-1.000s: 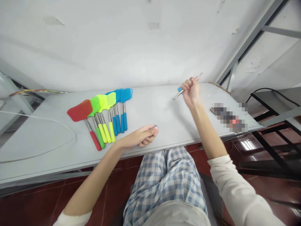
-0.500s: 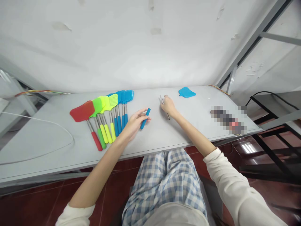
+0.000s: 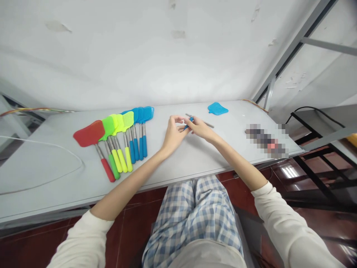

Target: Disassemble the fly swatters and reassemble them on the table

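Note:
In front of me both hands meet above the table. My left hand [image 3: 175, 133] is closed on a short blue handle grip [image 3: 186, 127], thumb and fingers pinching its lower part. The fingers of my right hand [image 3: 200, 128] close around the upper end of the same grip. A thin metal rod [image 3: 208, 124] runs behind my right hand, sticking out on both sides; whether it is held or lies on the table I cannot tell. Behind and to the right lies a loose blue fly swatter head [image 3: 218, 108].
On the left, assembled fly swatters lie in a fanned row: a red one [image 3: 89, 133], a green one, several yellow and blue [image 3: 145, 146] ones. A white cable [image 3: 64, 149] curves over the table's left part. A blurred-out object [image 3: 266, 141] lies on the right; a wall stands behind.
My left hand has moved right with the blue grip to meet my right hand. The metal rod has swung from steep to nearly level, and my right hand's fingers are now on the grip.

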Tool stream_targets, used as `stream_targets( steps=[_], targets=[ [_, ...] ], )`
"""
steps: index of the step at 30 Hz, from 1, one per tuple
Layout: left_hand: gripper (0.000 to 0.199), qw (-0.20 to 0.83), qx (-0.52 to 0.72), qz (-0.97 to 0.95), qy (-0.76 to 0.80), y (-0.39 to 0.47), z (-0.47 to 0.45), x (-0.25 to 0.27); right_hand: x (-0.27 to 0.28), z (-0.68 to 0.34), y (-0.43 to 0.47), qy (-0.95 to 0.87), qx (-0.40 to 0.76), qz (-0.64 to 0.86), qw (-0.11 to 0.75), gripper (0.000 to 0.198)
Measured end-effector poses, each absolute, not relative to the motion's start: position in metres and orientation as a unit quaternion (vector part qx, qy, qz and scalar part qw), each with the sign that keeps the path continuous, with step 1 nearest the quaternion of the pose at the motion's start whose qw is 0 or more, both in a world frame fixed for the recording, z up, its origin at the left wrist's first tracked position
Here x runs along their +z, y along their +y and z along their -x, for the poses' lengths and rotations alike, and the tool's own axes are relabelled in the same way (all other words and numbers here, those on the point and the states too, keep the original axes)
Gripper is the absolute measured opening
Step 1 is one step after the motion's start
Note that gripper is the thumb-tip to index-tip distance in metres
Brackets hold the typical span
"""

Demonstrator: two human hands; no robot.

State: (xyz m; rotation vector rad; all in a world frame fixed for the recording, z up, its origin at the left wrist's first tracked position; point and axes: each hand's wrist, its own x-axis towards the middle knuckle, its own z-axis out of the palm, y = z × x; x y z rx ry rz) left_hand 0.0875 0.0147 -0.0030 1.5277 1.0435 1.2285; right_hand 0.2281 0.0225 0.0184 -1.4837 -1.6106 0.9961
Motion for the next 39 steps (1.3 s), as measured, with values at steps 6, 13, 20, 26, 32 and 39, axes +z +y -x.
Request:
stream_targets(
  steps=[6,13,20,26,32,39],
  targets=[
    [0.027,0.399,0.462,-0.734,0.297,0.050,-0.131,-0.010,0.028,-0.279,0.047,-0.515,0.496,0.523,0.465,0.027],
    [0.052,0.128,0.264,-0.872,0.392,0.118,-0.185,-0.016,0.031,-0.350,0.091,-0.451,0.310,0.659,0.517,0.034],
    [0.042,0.095,0.198,-0.888,0.404,0.132,-0.181,-0.028,0.011,-0.387,0.089,-0.533,0.121,0.785,0.293,0.028],
    [0.035,0.137,0.196,-0.901,0.362,0.126,-0.171,-0.025,-0.008,-0.371,0.060,-0.608,0.026,0.789,0.087,0.036],
    [0.023,0.213,0.217,-0.916,0.263,0.109,-0.157,-0.027,-0.007,-0.370,0.062,-0.613,-0.050,0.785,0.078,0.042],
    [0.026,0.273,0.205,-0.920,0.192,0.082,-0.166,-0.024,-0.010,-0.366,0.102,-0.669,0.026,0.739,0.078,0.048]
  ],
)
